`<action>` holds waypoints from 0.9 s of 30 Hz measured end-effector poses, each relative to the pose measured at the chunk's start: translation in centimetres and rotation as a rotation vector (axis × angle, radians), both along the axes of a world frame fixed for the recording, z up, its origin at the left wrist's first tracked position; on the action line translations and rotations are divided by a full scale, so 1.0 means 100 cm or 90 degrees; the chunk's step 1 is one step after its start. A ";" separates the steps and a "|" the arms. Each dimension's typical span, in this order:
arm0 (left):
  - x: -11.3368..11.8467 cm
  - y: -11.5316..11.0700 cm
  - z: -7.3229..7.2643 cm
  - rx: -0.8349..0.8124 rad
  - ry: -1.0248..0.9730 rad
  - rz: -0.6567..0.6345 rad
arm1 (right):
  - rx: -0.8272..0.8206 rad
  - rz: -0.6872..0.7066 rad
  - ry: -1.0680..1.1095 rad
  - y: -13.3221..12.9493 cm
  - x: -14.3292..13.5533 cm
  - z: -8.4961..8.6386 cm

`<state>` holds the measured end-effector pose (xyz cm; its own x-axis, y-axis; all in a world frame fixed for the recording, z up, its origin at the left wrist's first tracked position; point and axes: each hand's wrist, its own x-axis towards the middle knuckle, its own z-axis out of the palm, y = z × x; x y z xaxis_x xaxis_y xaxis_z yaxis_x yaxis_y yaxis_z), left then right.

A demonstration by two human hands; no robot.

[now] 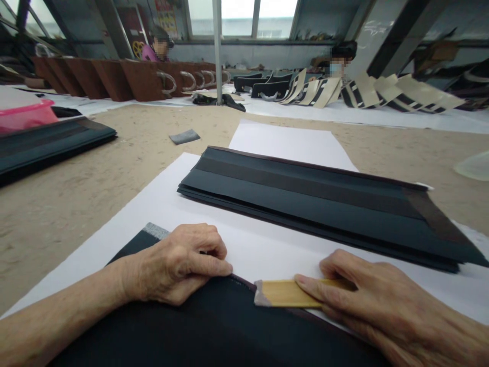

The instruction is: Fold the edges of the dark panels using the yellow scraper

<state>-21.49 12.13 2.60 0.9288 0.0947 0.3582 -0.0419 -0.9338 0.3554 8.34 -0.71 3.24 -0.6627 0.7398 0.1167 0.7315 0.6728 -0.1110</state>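
Observation:
In the head view my left hand [183, 262] pinches the far edge of a dark sheet [214, 331], thumb and fingers closed on it. That sheet lies close to me and has a thin brownish strip along its edge. My right hand [367, 295] grips a flat yellow wooden stick [282, 293] whose tip is covered in something greyish. The stick rests along the sheet's edge, to the right of my left hand. Beyond both hands lies a stack of dark folded panels [305, 199] with a brown band across the top one.
White paper [153, 204] is spread under the work on a tan table [145, 132]. Another dark stack [49, 142] and a pink basin [26, 114] stand at left. A small grey scrap [185, 136] lies mid-table. Brown panels [141, 79] and two people are at the back.

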 end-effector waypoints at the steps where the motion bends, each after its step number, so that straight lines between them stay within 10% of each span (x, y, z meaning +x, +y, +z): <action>1: 0.000 0.000 0.000 0.009 -0.001 -0.001 | 0.000 -0.001 0.006 0.002 -0.002 0.000; 27: -0.044 0.020 0.001 -0.078 -0.051 0.070 | 0.033 0.050 -0.008 0.030 -0.025 -0.012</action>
<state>-25.85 14.10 2.66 0.8798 0.2416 0.4094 0.0253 -0.8839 0.4671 5.85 2.32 2.00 -0.7203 0.6785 0.1443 0.6771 0.7329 -0.0663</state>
